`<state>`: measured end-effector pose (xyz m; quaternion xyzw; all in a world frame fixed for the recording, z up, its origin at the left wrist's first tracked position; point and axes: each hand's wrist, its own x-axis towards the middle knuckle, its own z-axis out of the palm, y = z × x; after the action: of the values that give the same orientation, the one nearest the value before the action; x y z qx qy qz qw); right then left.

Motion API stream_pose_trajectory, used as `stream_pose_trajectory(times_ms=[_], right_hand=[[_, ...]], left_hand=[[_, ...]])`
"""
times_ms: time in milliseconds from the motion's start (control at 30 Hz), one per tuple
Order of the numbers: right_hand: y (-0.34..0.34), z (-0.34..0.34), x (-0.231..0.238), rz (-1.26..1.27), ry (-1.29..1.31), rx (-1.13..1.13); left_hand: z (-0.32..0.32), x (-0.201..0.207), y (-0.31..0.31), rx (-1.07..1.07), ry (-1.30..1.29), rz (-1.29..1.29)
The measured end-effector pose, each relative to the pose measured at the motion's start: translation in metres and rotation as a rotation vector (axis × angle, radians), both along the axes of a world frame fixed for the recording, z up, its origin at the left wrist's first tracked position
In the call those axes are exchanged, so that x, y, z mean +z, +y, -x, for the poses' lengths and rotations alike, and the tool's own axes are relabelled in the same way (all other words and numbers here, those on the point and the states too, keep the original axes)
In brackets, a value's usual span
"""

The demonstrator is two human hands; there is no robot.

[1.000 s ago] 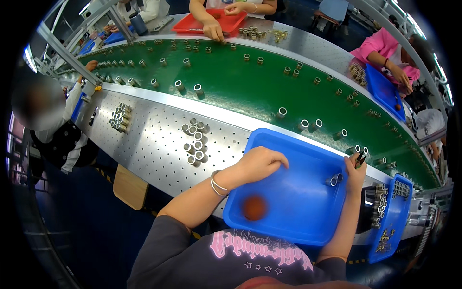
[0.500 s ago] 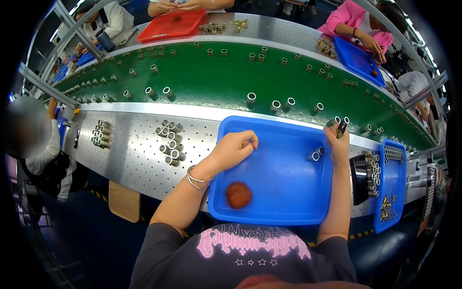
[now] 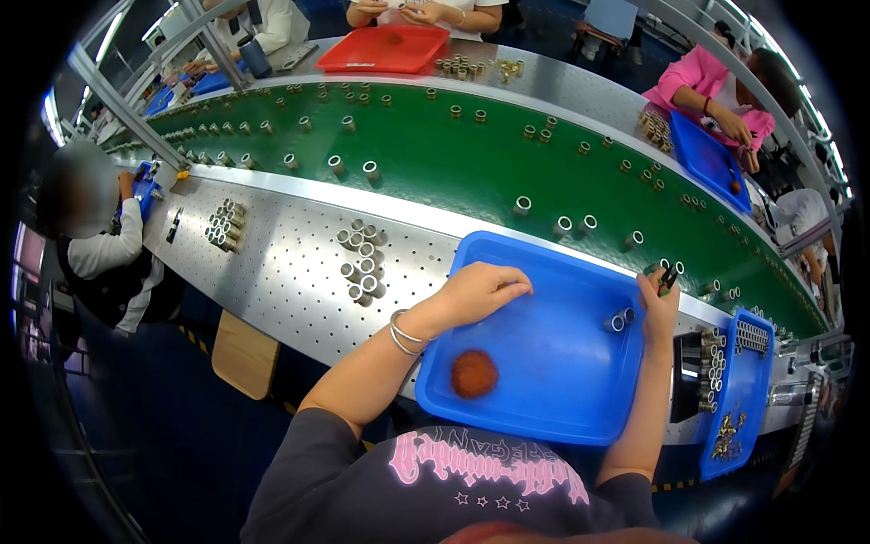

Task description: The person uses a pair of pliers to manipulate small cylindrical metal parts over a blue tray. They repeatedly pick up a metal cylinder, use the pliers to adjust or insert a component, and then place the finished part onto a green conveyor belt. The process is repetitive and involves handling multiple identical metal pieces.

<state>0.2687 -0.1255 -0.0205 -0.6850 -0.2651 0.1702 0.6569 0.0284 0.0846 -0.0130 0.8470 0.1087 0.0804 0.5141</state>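
Observation:
My left hand hovers over the left part of a blue tray, thumb and fingers drawn together; whatever they hold, if anything, is hidden. A round, fuzzy reddish-brown pad lies below it, in the tray's near left corner. Past the tray's right rim, my right hand is closed around a dark, slim tool with a green part, its exact kind unclear. Two metal sleeves show just beyond that tool, by the green belt. Inside the tray, near its right side, are two more short metal sleeves.
A green conveyor belt carrying scattered sleeves runs beyond the tray. Sleeves stand grouped on the perforated metal table at left. To the right are a black box and a blue tray with small parts. Co-workers sit around the belt.
The whole view has shifted, so the tray and table appear farther right and lower. My left fingers have straightened slightly. My right hand still grips the dark tool.

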Motion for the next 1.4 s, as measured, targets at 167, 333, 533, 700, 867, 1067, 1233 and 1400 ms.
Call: stream_pose_trajectory(times_ms=[167,333,533,700,867,1067,1233,1400], right_hand=[[0.0,-0.002,-0.003,0.031,0.014,0.005],[-0.007,-0.012,-0.017,0.124,-0.078,-0.141],[-0.005,-0.011,-0.01,0.058,-0.128,-0.016],[-0.004,-0.004,0.001,0.043,-0.144,-0.005],[0.001,-0.001,0.001,0.084,-0.249,-0.02],[0.004,-0.002,-0.005,0.115,-0.355,-0.03],[0.003,0.001,-0.005,0.131,-0.348,0.015],[0.004,-0.006,-0.01,0.148,-0.424,0.015]], left_hand=[[0.001,-0.012,0.006,0.048,-0.202,0.128],[-0.003,-0.003,-0.001,0.116,-0.175,0.117],[0.025,0.03,-0.024,0.297,-0.286,0.247],[0.108,0.05,-0.051,0.139,-0.065,0.289],[0.157,0.046,-0.084,-0.262,0.32,0.545],[0.212,-0.027,-0.111,0.021,0.271,0.951],[0.216,-0.099,-0.117,0.109,0.209,0.477],[0.194,-0.101,-0.135,0.104,0.074,0.043]])
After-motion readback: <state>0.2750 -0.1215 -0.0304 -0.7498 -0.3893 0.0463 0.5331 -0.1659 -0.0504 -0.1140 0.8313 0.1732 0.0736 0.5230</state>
